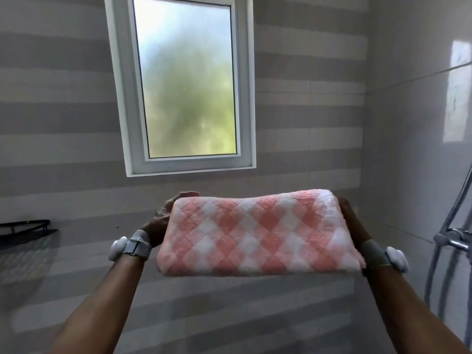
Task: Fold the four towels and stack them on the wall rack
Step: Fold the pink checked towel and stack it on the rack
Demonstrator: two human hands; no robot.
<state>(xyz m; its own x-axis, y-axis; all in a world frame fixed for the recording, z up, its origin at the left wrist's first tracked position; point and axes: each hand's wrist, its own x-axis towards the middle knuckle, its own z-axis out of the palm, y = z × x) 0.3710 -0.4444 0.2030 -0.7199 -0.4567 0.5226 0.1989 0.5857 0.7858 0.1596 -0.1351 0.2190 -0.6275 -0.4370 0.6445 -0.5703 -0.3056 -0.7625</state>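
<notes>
Under the window (184,80): folded towel (255,233), pink-and-white check, thick oblong, held level in the air before the striped tile wall
Left hand (162,221): at the towel's left end, fingers curled round its far corner, gripping it
Right hand (351,221): against the towel's right end, fingers hidden by cloth; how far closed, cannot tell
Wrists: grey band with a white unit on each
Wall rack (25,229): black wire, far left edge, well apart from the towel
Shower mixer (452,237): right edge
</notes>
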